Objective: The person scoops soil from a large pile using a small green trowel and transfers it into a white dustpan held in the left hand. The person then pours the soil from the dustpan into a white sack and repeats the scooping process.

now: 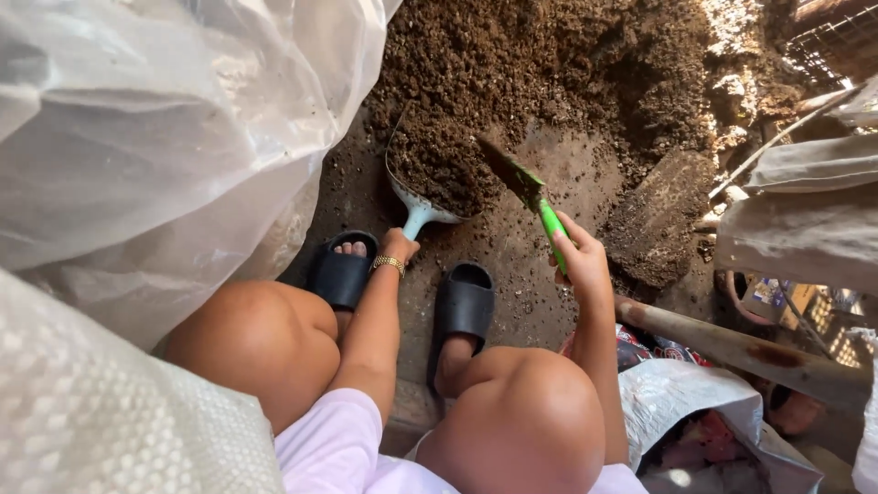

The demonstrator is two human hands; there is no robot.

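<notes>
Filling step, by the look of it: left hand (399, 245) closed on scoop (430, 178), heaped with soil at pile (549, 64) edge. Right hand (581, 261) gripping green trowel (526, 192), blade touching the load. Next likely calls for a level lift toward bag (137, 137), left.

Pale blue scoop (430, 178): broad bowl heaped with dark brown crumbly soil, its short handle closed in the fingers (399, 245) of the left hand; the bowl extends forward beyond them and noses into the foot of the soil heap (549, 64). Green-handled trowel (530, 197): bright green grip enclosed by the fingers (574, 252) of the right hand, its narrow soiled blade angled up and leftward from them, the tip touching the soil at the right rim of the scoop.
</notes>
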